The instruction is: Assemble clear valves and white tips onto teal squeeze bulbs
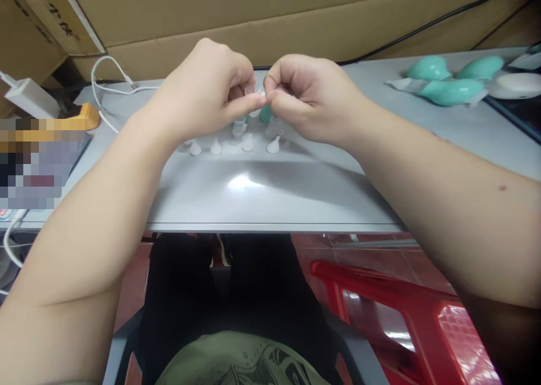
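Note:
My left hand is closed, pinching a small clear plastic piece between thumb and fingers, above the back part of the grey table. The fingertips of my right hand are pressed together right beside it; what they grip, if anything, is hidden. Below my hands stands a small translucent container with some teal at its top. A teal part shows between the hands. Nearer me, small white funnel-shaped pieces sit in a row, among them a left one and a right one.
Several glossy teal rounded items lie at the right back by a white oval object. At the left are a white charger, a yellow power strip and white cable. A red plastic stool stands below the table.

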Action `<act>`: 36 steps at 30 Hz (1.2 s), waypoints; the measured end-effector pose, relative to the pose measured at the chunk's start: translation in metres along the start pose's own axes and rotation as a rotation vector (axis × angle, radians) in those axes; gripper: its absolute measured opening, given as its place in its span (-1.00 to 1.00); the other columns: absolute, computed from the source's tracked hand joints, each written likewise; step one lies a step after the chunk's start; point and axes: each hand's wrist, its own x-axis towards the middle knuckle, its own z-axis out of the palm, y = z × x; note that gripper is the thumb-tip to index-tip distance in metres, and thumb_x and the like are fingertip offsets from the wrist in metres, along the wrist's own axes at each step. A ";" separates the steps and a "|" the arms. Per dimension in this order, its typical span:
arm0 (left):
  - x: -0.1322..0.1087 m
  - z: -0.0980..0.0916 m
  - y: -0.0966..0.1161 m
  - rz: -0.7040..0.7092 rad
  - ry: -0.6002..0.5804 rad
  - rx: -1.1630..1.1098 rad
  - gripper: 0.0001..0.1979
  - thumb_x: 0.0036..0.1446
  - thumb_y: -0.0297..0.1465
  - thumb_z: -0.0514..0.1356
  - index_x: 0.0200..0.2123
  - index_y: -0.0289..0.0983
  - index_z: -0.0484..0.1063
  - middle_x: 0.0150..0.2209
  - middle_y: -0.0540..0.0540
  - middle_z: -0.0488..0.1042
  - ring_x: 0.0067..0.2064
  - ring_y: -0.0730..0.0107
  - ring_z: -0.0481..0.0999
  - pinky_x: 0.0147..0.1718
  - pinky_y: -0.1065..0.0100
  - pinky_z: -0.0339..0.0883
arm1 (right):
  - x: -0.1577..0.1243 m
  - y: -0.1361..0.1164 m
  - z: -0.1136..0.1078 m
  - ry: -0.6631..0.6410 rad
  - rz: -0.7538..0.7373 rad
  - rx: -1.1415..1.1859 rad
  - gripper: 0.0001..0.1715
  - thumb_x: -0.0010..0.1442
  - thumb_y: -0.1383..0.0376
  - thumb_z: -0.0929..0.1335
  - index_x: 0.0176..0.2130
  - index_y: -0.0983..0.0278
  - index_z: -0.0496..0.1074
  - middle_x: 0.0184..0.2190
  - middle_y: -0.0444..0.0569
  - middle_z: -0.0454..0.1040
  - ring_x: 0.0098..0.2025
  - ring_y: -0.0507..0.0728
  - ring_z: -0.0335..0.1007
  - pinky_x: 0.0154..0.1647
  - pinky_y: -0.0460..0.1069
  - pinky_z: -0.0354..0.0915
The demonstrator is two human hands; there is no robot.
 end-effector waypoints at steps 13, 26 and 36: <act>-0.001 0.000 -0.004 -0.024 0.028 -0.094 -0.59 0.36 0.01 0.19 -0.41 -0.09 0.57 -0.40 -0.05 0.57 -0.40 0.23 0.40 -0.29 0.11 0.20 | -0.002 0.000 -0.001 0.047 -0.075 0.137 -0.63 0.17 0.00 0.57 -0.39 0.16 0.47 -0.47 -0.06 0.43 -0.45 0.10 0.21 -0.45 0.06 0.12; 0.008 0.006 -0.012 0.040 0.100 -0.036 -0.72 0.21 -0.11 0.26 -0.46 -0.11 0.57 -0.46 -0.07 0.60 -0.47 0.26 0.40 -0.39 0.10 0.28 | -0.005 -0.003 -0.002 0.000 0.018 0.194 -0.63 0.34 -0.03 0.51 -0.31 0.15 0.49 -0.46 -0.10 0.35 -0.43 0.09 0.19 -0.40 0.03 0.25; 0.007 0.011 -0.008 0.056 0.151 -0.092 -0.73 0.18 -0.17 0.32 -0.52 -0.14 0.53 -0.44 -0.12 0.63 -0.44 0.14 0.54 -0.36 0.08 0.35 | -0.005 -0.001 0.000 -0.046 -0.026 0.115 -0.64 0.42 -0.01 0.42 -0.25 0.17 0.36 -0.38 -0.07 0.37 -0.34 0.12 0.23 -0.32 0.03 0.20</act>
